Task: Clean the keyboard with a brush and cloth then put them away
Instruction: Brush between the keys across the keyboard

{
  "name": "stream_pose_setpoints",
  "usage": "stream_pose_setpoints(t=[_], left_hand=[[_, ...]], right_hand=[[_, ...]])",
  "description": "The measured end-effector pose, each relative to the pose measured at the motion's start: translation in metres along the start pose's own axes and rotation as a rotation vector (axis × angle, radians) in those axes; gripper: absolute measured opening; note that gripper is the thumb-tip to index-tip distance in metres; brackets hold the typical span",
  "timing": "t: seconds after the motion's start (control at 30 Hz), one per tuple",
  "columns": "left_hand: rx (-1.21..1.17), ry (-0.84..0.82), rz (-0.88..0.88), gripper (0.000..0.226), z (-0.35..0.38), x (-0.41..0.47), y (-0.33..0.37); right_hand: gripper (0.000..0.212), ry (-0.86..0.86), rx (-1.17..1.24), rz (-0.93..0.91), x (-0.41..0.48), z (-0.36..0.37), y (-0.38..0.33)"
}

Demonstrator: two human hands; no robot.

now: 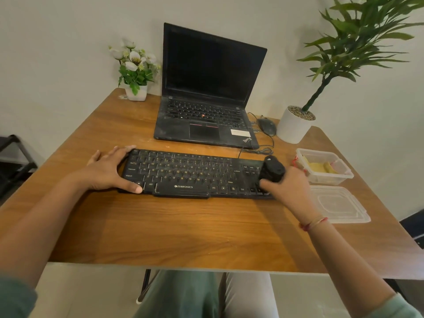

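A black keyboard [192, 173] lies across the middle of the wooden table [160, 226]. My left hand [110, 168] grips its left end, thumb on the front corner and fingers over the back edge. My right hand [286, 184] grips a black brush [273, 168] over the keyboard's right end, above the number pad. A yellow cloth [321, 167] lies inside a clear plastic container [344, 175] to the right of the keyboard.
The container's clear lid [339, 205] lies near the table's right edge. Behind the keyboard stand an open black laptop [206, 99], a wired mouse [267, 126], a white pot with a green plant [294, 127] and a small flower pot [135, 90].
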State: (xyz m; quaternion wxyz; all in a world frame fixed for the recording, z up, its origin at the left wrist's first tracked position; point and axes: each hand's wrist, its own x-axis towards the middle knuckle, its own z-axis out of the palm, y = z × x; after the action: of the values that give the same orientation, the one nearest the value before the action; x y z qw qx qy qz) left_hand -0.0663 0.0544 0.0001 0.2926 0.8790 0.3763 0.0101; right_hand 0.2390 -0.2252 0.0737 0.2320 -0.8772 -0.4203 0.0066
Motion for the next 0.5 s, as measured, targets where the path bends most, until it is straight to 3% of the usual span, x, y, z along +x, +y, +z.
stream_pose_setpoints(t=[0.13,0.27,0.4,0.5], left_hand=[[-0.001,0.002,-0.004,0.142,-0.001,-0.001,0.002],[-0.002,0.005,-0.004,0.139,0.000,-0.001,0.001],[0.004,0.008,-0.003,0.142,0.000,-0.002,0.001],[0.003,0.009,-0.007,0.145,0.000,-0.003,0.003]], right_hand=[[0.019,-0.121,0.151,-0.068,-0.002,0.016,-0.020],[0.029,0.006,0.128,0.002,0.009,0.018,-0.021],[0.024,-0.105,0.237,-0.019,0.004,0.029,-0.038],[0.028,-0.070,0.204,-0.057,0.003,0.037,-0.051]])
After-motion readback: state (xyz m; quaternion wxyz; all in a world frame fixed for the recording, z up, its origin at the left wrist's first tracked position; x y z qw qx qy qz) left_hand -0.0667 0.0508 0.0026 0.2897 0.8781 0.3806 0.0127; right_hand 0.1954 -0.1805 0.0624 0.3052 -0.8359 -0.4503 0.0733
